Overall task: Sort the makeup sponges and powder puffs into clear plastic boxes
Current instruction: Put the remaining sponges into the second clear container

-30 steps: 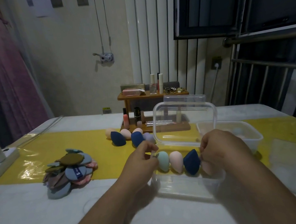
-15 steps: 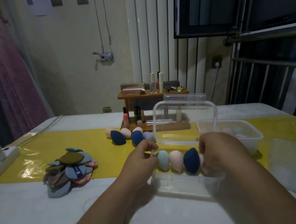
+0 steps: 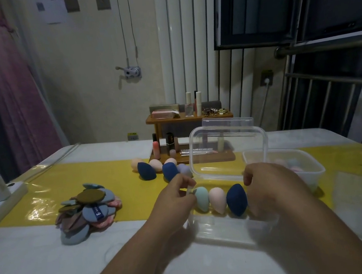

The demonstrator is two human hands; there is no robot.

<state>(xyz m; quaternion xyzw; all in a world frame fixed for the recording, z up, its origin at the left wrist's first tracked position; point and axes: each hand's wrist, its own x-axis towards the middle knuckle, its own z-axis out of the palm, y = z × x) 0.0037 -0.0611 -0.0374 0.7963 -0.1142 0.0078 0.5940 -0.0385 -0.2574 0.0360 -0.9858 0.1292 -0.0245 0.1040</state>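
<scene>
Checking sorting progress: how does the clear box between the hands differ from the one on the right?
The near box has its lid standing upright; the right box shows no lid. The near box shows mint, pink and navy sponges in a row; the right box holds pale pieces, blurred. The left hand and right hand grip the near box; the right box is untouched. Both are clear plastic.

Home room: hanging pink dress, wooden cosmetics shelf, window

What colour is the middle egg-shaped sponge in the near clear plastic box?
The middle egg-shaped sponge is pale pink; the head view shows it.
</scene>
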